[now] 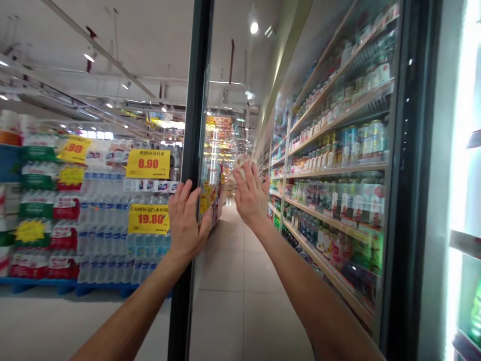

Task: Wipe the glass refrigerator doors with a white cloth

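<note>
A glass door [233, 265] with a black frame [195, 100] stands in front of me. My left hand [185, 220] grips the frame's upright edge, its fingers over the black strip and its thumb towards the glass. Higher up and further right, my right hand [250, 193] presses a pale, crumpled cloth [237, 173] flat against the pane. The fingers are stretched over the cloth and hide part of it. Shelves of bottles and cans [338, 150] show in or through the glass on the right.
At the left, stacked packs of bottled water [105, 225] stand on blue pallets [67, 287], with yellow price signs [148, 164] on them. A bright light strip [460, 175] and shelf edges of a cooler are at the far right. Pale floor tiles [221, 311] run below.
</note>
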`<act>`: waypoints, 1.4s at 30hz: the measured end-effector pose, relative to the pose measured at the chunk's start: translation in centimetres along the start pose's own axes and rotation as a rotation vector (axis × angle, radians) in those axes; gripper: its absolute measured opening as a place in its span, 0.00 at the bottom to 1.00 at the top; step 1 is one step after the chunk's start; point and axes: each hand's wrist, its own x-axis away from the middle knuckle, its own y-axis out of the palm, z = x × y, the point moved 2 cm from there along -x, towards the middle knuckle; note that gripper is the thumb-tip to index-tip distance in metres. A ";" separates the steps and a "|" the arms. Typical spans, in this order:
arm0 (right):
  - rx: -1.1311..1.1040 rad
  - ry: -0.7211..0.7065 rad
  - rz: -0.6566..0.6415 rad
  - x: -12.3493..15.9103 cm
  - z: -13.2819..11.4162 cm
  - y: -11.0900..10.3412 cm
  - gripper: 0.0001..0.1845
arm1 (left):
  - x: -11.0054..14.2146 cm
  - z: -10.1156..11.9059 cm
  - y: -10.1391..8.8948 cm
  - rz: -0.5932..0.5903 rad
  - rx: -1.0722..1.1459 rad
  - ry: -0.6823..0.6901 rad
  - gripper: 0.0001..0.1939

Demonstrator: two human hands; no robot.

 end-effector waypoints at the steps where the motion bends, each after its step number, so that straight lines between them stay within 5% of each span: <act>1: 0.005 0.031 0.009 -0.6 0.3 -0.2 0.26 | -0.2 -0.1 0.1 -0.001 -0.005 -0.002 0.28; 7: -0.009 -0.361 -0.099 0.2 -1.2 0.2 0.24 | -1.0 0.4 1.1 -0.019 -0.011 0.017 0.26; 9: 0.026 -0.314 -0.066 -0.6 0.2 0.0 0.23 | -1.5 0.8 1.4 -0.027 -0.017 0.015 0.26; 13: 0.139 0.106 0.090 -3.1 5.6 -1.8 0.25 | -2.6 1.7 2.0 -0.034 -0.012 0.028 0.27; 15: 0.177 0.190 0.109 -3.0 6.9 -2.6 0.26 | -3.1 2.2 2.5 -0.037 -0.007 0.054 0.26; 21: 0.180 -0.154 -0.015 0.2 7.3 -3.1 0.26 | -4.3 4.0 5.0 -0.078 -0.007 0.117 0.26; 27: 0.246 0.452 0.253 0.9 18.4 -6.8 0.26 | -4.6 6.7 7.2 -0.156 -0.048 0.122 0.23; 29: 0.255 0.573 0.320 1.8 20.3 -7.5 0.26 | -4.4 7.2 7.9 -0.195 -0.060 0.113 0.23; 31: 0.262 0.531 0.307 2.8 20.0 -7.3 0.27 | -4.0 7.3 8.6 -0.219 -0.067 0.112 0.24; 35: 0.269 0.157 0.096 4.4 17.2 -6.2 0.26 | -3.5 7.1 9.5 -0.218 -0.074 0.119 0.26; 37: 0.274 0.127 0.062 5.1 18.2 -6.7 0.26 | -3.4 6.9 9.6 -0.216 -0.070 0.131 0.26; 42: 0.298 0.741 0.294 7.6 26.8 -10.5 0.27 | -3.4 7.0 9.5 -0.200 -0.043 0.134 0.27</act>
